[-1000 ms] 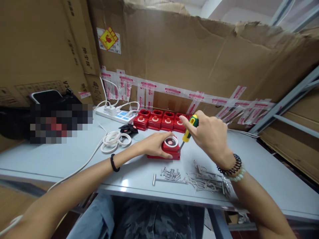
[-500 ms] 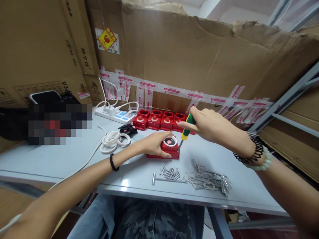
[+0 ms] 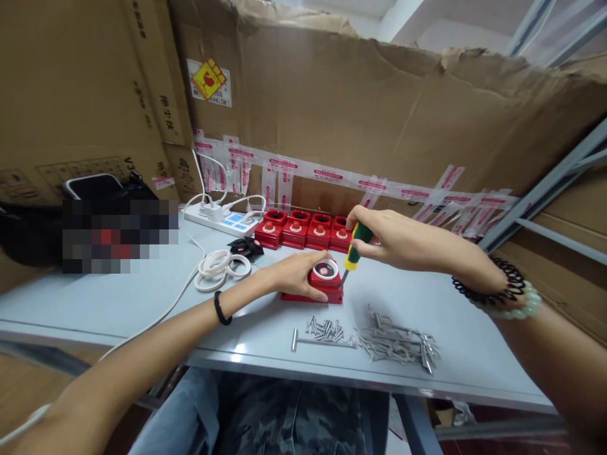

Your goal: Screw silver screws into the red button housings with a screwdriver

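A red box-shaped device point(image 3: 334, 293) with a white ring point(image 3: 325, 269) on top lies on the table in front of me. My left hand point(image 3: 303, 276) is wrapped over its left part, thumb along the near side, fingers behind. In my right hand point(image 3: 372, 230) is a screwdriver point(image 3: 352, 256) with a green and yellow handle, tilted, its tip at the device's right end. Whether a screw sits under the tip is too small to tell. Nearer to me lie a pile of screws point(image 3: 325, 330) and a thin metal T-shaped bar point(image 3: 294, 340).
Several red devices point(image 3: 294, 234) stand in a row at the back beside a white power strip point(image 3: 222, 220). White rings point(image 3: 215, 268) and a black packet point(image 3: 246, 248) lie left. Tangled metal parts point(image 3: 403, 341) lie front right. Cardboard point(image 3: 332, 107) walls the back; a metal rack stands right.
My right hand has shifted its hold on the screwdriver handle, fingers now further round its top. The tip stays at the device's right end. My left hand keeps its hold.
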`<move>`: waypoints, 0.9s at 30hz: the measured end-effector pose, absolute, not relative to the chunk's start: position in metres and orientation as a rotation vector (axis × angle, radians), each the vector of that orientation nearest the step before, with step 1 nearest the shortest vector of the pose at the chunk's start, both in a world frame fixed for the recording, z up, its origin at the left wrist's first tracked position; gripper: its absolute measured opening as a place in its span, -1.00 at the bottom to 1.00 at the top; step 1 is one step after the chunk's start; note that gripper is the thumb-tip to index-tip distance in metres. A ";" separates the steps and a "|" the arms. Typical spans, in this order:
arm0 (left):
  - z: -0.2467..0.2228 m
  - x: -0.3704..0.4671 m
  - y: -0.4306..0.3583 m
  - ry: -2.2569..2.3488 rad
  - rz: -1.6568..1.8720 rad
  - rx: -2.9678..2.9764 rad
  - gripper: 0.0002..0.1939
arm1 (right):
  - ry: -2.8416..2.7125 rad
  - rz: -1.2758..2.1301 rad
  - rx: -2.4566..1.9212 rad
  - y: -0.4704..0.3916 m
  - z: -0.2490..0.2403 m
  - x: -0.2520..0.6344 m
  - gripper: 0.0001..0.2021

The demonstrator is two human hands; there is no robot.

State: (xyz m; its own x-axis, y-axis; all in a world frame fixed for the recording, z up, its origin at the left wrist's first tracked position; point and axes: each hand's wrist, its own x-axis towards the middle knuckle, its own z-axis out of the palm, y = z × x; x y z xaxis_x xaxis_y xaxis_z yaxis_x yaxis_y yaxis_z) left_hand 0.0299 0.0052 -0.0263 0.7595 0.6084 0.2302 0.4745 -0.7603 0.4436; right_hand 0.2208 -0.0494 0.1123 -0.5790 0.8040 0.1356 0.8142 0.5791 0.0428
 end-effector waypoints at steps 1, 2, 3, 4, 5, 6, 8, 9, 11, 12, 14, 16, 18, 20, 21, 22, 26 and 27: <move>-0.026 0.030 0.005 0.831 0.518 2.596 -0.24 | -2.716 -0.150 -1.393 -0.050 0.113 0.220 -0.84; -0.026 0.030 0.005 0.829 0.520 2.595 -0.25 | -2.708 -0.194 -1.425 -0.051 0.114 0.219 -0.80; -0.026 0.029 0.005 0.827 0.524 2.595 -0.25 | -2.674 -0.269 -1.478 -0.051 0.113 0.219 -0.78; -0.026 0.029 0.005 0.824 0.528 2.595 -0.25 | -2.634 -0.340 -1.530 -0.051 0.113 0.218 -0.76; -0.026 0.029 0.005 0.820 0.532 2.595 -0.24 | -2.605 -0.377 -1.565 -0.050 0.113 0.217 -0.74; -0.026 0.030 0.006 0.817 0.533 2.597 -0.23 | -2.593 -0.363 -1.571 -0.050 0.113 0.216 -0.75; -0.026 0.030 0.006 0.821 0.529 2.601 -0.23 | -2.626 -0.195 -1.508 -0.050 0.115 0.214 -0.82; -0.026 0.030 0.006 0.825 0.523 2.603 -0.24 | -2.650 -0.088 -1.463 -0.050 0.116 0.214 -0.86; -0.025 0.030 0.006 0.831 0.508 2.607 -0.26 | -2.663 0.026 -1.407 -0.051 0.118 0.212 -0.83; -0.025 0.030 0.006 0.834 0.505 2.608 -0.26 | -2.649 0.013 -1.420 -0.052 0.119 0.212 -0.81; -0.025 0.030 0.006 0.835 0.502 2.607 -0.25 | -2.595 -0.102 -1.507 -0.052 0.118 0.212 -0.84; -0.025 0.030 0.005 0.836 0.501 2.601 -0.23 | -2.556 -0.183 -1.552 -0.052 0.117 0.213 -0.82; -0.025 0.030 0.005 0.828 0.503 2.597 -0.24 | -2.581 -0.125 -1.490 -0.051 0.116 0.214 -0.89; -0.025 0.030 0.005 0.819 0.512 2.598 -0.25 | -2.619 -0.010 -1.407 -0.050 0.116 0.215 -0.84; -0.026 0.030 0.006 0.820 0.517 2.599 -0.26 | -2.619 0.017 -1.407 -0.050 0.116 0.215 -0.79; -0.026 0.030 0.006 0.823 0.519 2.600 -0.26 | -2.601 0.004 -1.436 -0.050 0.115 0.215 -0.76; -0.026 0.030 0.006 0.835 0.519 2.599 -0.23 | -2.514 -0.128 -1.504 -0.050 0.112 0.214 -0.81; -0.026 0.030 0.006 0.831 0.519 2.599 -0.23 | -2.529 -0.095 -1.474 -0.050 0.112 0.214 -0.85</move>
State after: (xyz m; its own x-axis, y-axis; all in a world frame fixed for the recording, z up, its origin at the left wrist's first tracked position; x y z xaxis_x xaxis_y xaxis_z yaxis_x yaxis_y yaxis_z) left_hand 0.0302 0.0061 -0.0257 0.7593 0.6082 0.2315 0.4751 -0.7612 0.4414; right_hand 0.2137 -0.0499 0.1117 -0.4767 0.8525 0.2147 0.8662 0.4972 -0.0509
